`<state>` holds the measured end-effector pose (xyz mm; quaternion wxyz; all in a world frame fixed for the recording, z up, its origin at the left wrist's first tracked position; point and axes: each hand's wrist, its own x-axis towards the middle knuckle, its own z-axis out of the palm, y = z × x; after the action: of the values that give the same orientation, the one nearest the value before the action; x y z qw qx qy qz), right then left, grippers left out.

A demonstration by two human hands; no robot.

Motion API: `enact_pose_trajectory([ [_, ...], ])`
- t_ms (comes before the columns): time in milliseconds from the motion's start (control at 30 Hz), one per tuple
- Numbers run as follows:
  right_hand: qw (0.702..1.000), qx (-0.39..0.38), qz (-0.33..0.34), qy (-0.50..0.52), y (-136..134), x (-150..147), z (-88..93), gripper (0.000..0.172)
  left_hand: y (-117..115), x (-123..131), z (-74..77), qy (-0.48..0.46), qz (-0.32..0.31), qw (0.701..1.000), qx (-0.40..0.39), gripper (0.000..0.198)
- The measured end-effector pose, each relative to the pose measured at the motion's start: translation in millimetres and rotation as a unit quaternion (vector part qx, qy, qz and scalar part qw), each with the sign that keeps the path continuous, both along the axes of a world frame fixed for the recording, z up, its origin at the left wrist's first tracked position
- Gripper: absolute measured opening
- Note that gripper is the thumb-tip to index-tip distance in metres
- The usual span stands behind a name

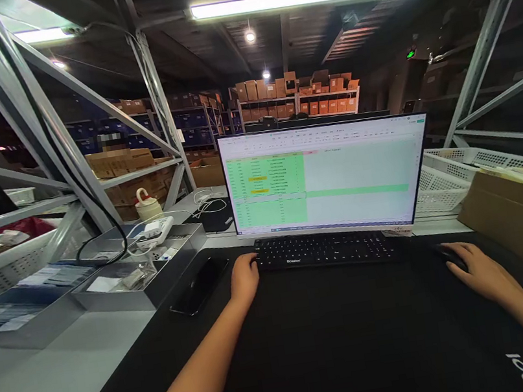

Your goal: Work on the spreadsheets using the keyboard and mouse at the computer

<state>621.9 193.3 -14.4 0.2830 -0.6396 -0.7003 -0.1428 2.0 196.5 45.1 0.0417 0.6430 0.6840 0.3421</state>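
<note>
My left hand point(245, 278) rests at the left end of a black keyboard point(323, 251). Its thumb touches the keys, and the fingers lie loosely over the edge, partly out of sight. On the far right, my right hand point(479, 271) is curved over a black computer mouse point(451, 256), which it mostly covers. Behind the keyboard stands a monitor point(360, 168) showing a spreadsheet with green rows and two yellow cells. A dark phone point(200, 286) lies on the black desk mat point(342, 341), just left of my left hand.
Grey open trays point(128, 293) hold packets and papers at left, with a white power strip point(155, 231) and cables behind. A cardboard box point(515, 217) and white plastic baskets point(440, 176) stand at right. Metal frame posts point(157, 87) rise around the desk; boxed shelves are beyond.
</note>
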Motion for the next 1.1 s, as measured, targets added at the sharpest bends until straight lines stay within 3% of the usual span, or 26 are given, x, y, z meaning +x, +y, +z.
enact_pose_trajectory([
  [200,1.000,-0.023,-0.003,0.014,7,2,-7.3,0.057,14,-27,-1.6,-0.069,0.018,0.996,-0.045,0.030],
  [333,0.998,-0.043,-0.036,0.005,-6,-16,12.9,0.058,24,-33,0.9,-0.084,0.008,0.995,-0.058,0.024],
  [467,0.997,-0.004,-0.071,-0.020,-24,-65,49.7,0.057,32,-31,-1.7,-0.097,0.009,0.993,-0.066,0.018],
  [533,0.999,0.011,-0.027,-0.020,-28,-101,62.0,0.051,32,-29,-3.6,-0.106,0.000,0.992,-0.061,0.020],
  [600,0.998,-0.031,0.056,-0.022,-28,-141,67.1,0.050,28,-26,-3.8,-0.109,-0.014,0.992,-0.057,0.021],
  [667,0.990,-0.077,0.117,-0.022,-27,-178,66.8,0.052,24,-24,-1.8,-0.103,-0.026,0.993,-0.054,0.019],
  [800,0.984,-0.102,0.141,-0.022,-21,-221,59.9,0.045,22,-24,4.1,-0.076,-0.026,0.996,-0.045,0.019],
  [933,0.984,-0.064,0.162,-0.047,-11,-221,45.4,0.036,23,-25,5.0,-0.049,-0.007,0.998,-0.042,0.017],
  [1100,0.984,0.000,0.169,-0.052,-4,-213,28.2,0.041,18,-24,1.5,-0.020,0.009,0.999,-0.032,0.025],
])
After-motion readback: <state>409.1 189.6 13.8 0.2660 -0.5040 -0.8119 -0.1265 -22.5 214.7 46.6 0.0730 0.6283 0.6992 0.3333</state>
